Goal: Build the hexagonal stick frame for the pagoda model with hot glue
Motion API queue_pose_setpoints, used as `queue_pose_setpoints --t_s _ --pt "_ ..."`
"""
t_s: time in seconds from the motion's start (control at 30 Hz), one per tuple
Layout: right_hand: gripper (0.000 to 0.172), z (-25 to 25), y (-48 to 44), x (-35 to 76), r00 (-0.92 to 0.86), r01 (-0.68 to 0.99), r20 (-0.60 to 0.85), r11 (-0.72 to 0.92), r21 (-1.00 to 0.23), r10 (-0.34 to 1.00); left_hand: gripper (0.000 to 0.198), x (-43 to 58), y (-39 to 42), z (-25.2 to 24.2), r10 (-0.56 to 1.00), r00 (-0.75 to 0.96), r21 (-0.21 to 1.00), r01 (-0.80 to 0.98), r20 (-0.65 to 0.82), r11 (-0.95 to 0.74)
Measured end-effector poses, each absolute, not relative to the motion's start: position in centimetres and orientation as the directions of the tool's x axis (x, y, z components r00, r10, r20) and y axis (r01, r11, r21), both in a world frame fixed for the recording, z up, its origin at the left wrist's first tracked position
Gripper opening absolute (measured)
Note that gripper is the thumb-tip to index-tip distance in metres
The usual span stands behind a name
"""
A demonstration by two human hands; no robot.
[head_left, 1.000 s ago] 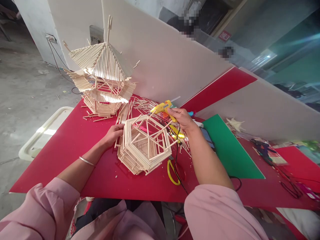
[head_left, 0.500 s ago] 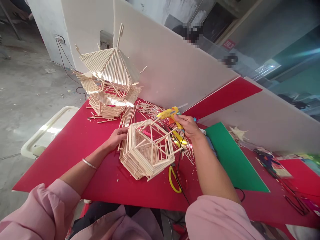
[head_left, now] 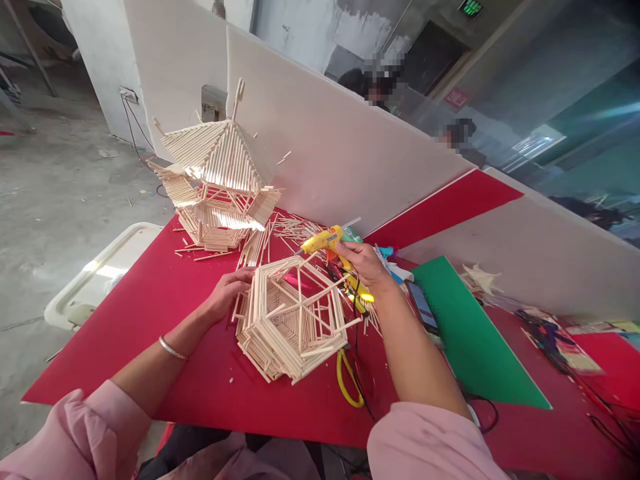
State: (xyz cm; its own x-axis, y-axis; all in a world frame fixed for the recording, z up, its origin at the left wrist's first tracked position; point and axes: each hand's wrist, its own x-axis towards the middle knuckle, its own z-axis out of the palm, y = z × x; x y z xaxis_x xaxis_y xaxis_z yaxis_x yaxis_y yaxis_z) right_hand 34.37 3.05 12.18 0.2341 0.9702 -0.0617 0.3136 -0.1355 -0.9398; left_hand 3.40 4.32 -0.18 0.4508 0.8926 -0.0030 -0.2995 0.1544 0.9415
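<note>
My right hand (head_left: 369, 265) is closed around a yellow hot glue gun (head_left: 324, 240), with its nozzle pointing left, right over the far rim of a hexagonal wooden-stick frame (head_left: 261, 321). Thin sticks cross the frame's open top and meet near its middle. At the frame's left side, my left hand (head_left: 226, 293) grips the wall, its fingertips partly hidden behind the sticks. A black cord runs from the glue gun down past the frame's right side. Yellow-handled scissors or pliers (head_left: 345, 380) lie partly under the frame's right edge.
A roofed stick pavilion (head_left: 220, 160) stands at the back left of the red table (head_left: 125, 333). Loose sticks (head_left: 255, 245) lie behind the frame. To the right are a phone (head_left: 423, 305) and a green board (head_left: 480, 347). A white partition (head_left: 320, 147) borders the back.
The glue gun has moved slightly left and down over the frame's far rim. My left hand stays at the frame's left side. The camera view has tilted up a little.
</note>
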Motion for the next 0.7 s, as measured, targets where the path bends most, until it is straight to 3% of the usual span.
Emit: queue_pose_setpoints --t_s 0.1,0.23,0.33,0.43,0.7 --pt "0.047 12.5 2.9 34.7 0.267 0.292 -0.049 -0.13 -0.947 0.962 0.02 2.9 4.4 0.2 0.947 0.321 0.94 -0.328 0.018 0.093" --pt "0.048 12.8 2.4 35.2 0.311 0.244 -0.062 -0.143 -0.959 0.948 0.018 2.3 6.1 2.3 0.978 0.144 0.979 -0.159 0.153 -0.129" --pt "0.05 12.7 2.1 35.6 0.331 0.2 -0.084 -0.157 -0.967 0.94 0.017 2.7 8.1 5.0 0.895 0.289 0.934 0.005 0.34 -0.356" --pt "0.049 12.4 1.7 35.9 0.327 0.164 -0.114 -0.175 -0.971 0.938 0.015 3.8 9.7 7.9 0.77 0.463 0.844 0.083 0.439 -0.531" --pt "0.052 11.9 1.2 36.7 0.284 0.118 -0.156 -0.196 -0.973 0.946 0.019 7.3 10.5 12.0 0.519 0.761 0.605 0.213 0.389 -0.767"
